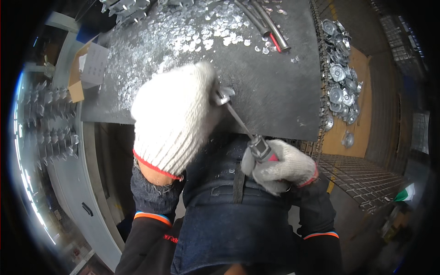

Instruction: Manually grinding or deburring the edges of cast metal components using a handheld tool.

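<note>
White knit gloves with red cuffs cover both hands. My left hand (176, 103) is closed over the near part of the worktable, its fingertips mostly hidden behind the glove. A small shiny metal casting (226, 94) sticks out from its right side, gripped there. In front of my body, my right hand (286, 167) is wrapped round a screwdriver-like tool (260, 148) with a grey handle and a reddish patch. The tool's thin metal shaft slants up and left, and its far end meets the casting. Exactly where the tip touches, I cannot make out.
Silvery metal flakes (201, 34) litter the dark worktable (275, 91). Metal tubes (266, 23), one red piece beside them, lie at the back. A cardboard box (94, 64) stands left. Right of the table, a wire-mesh bin (366, 178) holds cardboard and several round castings (337, 73).
</note>
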`<state>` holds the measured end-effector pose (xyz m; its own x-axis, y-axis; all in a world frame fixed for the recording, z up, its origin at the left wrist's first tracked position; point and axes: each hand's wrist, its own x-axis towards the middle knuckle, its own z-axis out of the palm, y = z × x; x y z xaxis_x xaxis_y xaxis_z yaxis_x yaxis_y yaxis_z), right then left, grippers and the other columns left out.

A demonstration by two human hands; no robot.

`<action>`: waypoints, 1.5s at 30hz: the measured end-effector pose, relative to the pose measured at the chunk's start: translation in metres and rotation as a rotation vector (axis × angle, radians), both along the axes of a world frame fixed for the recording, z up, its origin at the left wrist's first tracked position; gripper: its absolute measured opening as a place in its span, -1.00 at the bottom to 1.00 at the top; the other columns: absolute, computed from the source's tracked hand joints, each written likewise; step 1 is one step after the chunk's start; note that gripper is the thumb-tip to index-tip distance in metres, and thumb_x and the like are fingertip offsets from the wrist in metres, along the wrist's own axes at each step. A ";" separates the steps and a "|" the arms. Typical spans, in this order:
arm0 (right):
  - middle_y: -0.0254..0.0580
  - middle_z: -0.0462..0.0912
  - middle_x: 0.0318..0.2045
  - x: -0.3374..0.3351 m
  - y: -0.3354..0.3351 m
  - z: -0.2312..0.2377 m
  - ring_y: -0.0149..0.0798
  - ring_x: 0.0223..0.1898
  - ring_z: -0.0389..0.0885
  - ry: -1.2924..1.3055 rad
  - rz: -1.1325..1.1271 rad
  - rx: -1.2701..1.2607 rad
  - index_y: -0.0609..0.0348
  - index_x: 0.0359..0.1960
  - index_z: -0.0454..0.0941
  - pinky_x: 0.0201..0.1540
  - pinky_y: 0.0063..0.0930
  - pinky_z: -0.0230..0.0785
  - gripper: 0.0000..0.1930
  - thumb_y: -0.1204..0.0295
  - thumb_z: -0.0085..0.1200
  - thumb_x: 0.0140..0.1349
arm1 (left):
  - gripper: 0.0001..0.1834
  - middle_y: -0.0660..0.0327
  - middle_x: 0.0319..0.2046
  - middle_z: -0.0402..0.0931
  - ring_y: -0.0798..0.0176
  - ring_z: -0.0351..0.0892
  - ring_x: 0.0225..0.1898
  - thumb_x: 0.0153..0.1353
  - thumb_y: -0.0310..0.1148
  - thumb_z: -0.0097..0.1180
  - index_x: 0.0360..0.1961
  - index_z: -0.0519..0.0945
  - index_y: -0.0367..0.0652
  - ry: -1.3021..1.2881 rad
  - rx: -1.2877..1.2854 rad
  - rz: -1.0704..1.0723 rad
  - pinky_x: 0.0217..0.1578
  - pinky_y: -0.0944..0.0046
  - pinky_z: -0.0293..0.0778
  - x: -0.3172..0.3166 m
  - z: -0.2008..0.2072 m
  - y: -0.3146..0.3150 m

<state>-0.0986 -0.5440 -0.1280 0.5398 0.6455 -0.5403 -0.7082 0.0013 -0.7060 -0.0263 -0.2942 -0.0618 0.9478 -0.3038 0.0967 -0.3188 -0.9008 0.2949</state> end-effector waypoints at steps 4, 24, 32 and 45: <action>-0.29 0.70 -0.49 -0.001 -0.007 -0.002 -0.48 -0.59 0.60 0.275 0.027 0.297 0.31 -0.01 0.71 -0.54 -0.53 0.42 -0.60 0.42 0.56 0.18 | -0.54 0.09 -0.23 0.79 -0.09 0.84 -0.21 0.14 -0.13 0.66 0.02 0.80 -0.02 -0.086 0.004 -0.042 -0.17 -0.02 0.73 -0.015 0.013 0.010; -0.26 0.80 -0.50 -0.022 0.017 0.032 -0.30 -0.56 0.80 -1.174 -0.174 -0.990 0.13 0.00 0.64 -0.47 -0.41 0.61 -0.50 0.16 0.67 0.26 | -0.27 0.15 0.18 0.73 -0.11 0.74 0.25 -0.07 -0.26 0.76 0.22 0.80 0.13 0.195 -0.306 -0.291 0.23 -0.03 0.68 0.007 0.015 0.041; -0.23 0.72 -0.60 -0.028 0.020 0.042 -0.21 -0.58 0.81 -0.956 -0.062 -0.990 0.18 0.02 0.62 -0.48 -0.32 0.62 -0.48 0.08 0.61 0.33 | -0.28 0.16 0.22 0.76 -0.10 0.73 0.28 -0.05 -0.24 0.74 0.22 0.79 0.07 0.156 -0.325 -0.269 0.30 -0.06 0.66 0.003 0.011 0.042; -0.09 0.77 -0.55 -0.028 0.010 0.058 -0.05 -0.51 0.86 -0.564 0.210 -0.708 0.21 0.07 0.61 -0.41 -0.20 0.64 -0.37 -0.09 0.56 0.35 | -0.35 0.22 0.19 0.74 -0.04 0.72 0.24 -0.02 -0.44 0.61 0.19 0.79 0.17 0.093 -0.179 -0.218 0.27 -0.02 0.65 -0.013 0.016 0.034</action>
